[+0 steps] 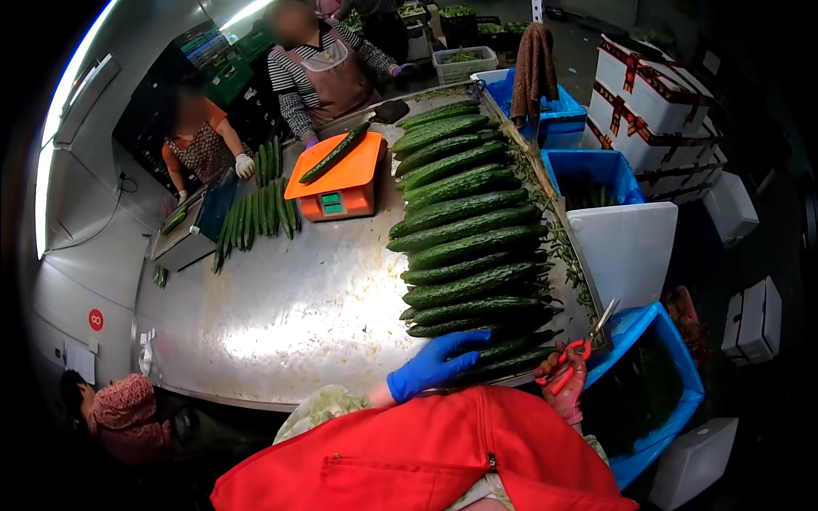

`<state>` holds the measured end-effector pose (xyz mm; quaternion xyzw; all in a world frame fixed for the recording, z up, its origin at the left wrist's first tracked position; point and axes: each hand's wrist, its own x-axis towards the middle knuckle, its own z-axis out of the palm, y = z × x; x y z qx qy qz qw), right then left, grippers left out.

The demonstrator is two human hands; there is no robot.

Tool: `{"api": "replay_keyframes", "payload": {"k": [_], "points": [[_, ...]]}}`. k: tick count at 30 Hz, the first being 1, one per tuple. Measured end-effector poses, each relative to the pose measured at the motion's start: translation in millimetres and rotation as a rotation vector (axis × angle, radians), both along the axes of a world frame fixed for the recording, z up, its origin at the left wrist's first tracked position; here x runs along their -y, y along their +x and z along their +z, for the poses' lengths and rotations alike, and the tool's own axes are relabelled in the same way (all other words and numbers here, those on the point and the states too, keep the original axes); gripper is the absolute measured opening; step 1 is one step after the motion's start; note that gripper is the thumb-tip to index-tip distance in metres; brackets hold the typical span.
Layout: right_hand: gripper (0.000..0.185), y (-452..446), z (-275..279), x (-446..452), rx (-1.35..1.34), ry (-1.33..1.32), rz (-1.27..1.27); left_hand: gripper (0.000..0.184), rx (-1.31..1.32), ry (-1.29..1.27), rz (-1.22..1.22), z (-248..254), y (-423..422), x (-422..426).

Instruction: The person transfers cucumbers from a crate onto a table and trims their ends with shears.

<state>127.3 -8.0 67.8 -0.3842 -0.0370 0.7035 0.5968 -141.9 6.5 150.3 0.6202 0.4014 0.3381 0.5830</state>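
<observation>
A long row of dark green cucumbers lies side by side on the metal table in front of me. My left hand, in a blue glove, rests at the near end of the row, its fingers stretched over the closest cucumbers. At the table's near right corner, my right hand, in a stained glove, grips red-handled scissors with the metal blades pointing up and away. The stem ends of the cucumbers face that hand. My body partly hides the nearest cucumbers.
Across the table, an orange scale carries one cucumber, beside another cucumber pile. Two people in aprons stand there; another person is at lower left. Blue-lined boxes and a white lid line the right edge; white cartons are stacked behind.
</observation>
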Motion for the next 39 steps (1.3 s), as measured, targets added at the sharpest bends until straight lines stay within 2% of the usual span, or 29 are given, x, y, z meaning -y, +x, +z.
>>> {"api": "replay_keyframes", "payload": {"k": [7, 11, 19, 24, 27, 32, 39], "points": [[0.031, 1, 1, -11, -0.061, -0.046, -0.014, 0.041, -0.095, 0.147, -0.033, -3, -2, -17], [0.036, -2, 3, -14, 0.008, -0.060, -0.002, 0.042, -0.012, 0.110, -0.056, -3, 3, -13], [0.040, -2, -3, -20, 0.051, -0.020, 0.050, 0.043, -0.104, 0.275, -0.033, -19, 1, -9], [0.032, -5, 13, -22, 0.073, 0.017, 0.073, 0.041, -0.144, 0.391, -0.030, 7, -10, -20], [0.033, 0, 11, -26, 0.121, 0.091, 0.099, 0.040, -0.190, 0.609, 0.066, 22, -17, -34], [0.036, -3, 22, -29, 0.136, 0.108, 0.049, 0.040, -0.213, 0.547, 0.060, 26, -15, -38], [0.037, 17, 0, -25, 0.074, 0.037, 0.118, 0.042, -0.338, 0.476, 0.103, 12, -1, -10]]}}
